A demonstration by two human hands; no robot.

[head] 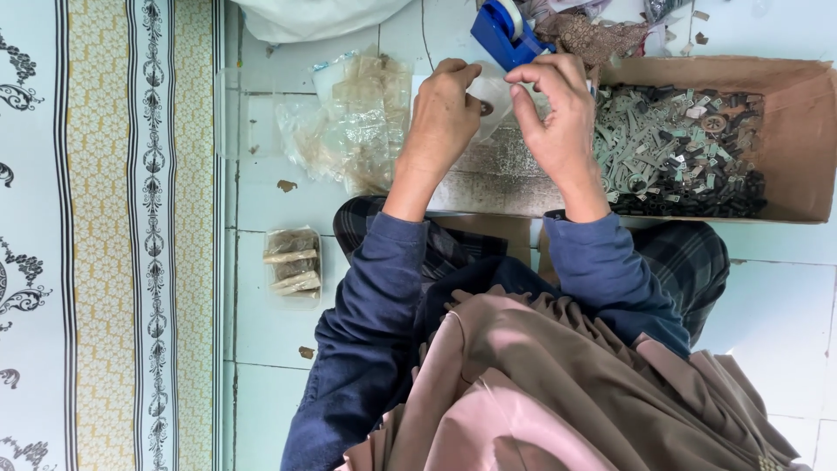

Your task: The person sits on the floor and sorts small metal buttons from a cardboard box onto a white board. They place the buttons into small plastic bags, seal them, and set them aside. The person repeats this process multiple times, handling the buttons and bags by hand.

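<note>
Mid-packing, by the look: left hand (446, 109) and right hand (554, 105) both pinched on a small clear plastic bag (491, 98), held over the floor just left of the brown cardboard box of grey-green and black plastic bits (680, 148). Next calls for a steady pinch. Bag contents hidden by fingers; blue tape dispenser (504, 30) cut off at far edge.

The pale tiled floor (261, 262) carries a brown cardboard box (798, 139) far right, crumpled clear plastic bags (353, 118), and a small packed clear packet (293, 266) nearer left.
</note>
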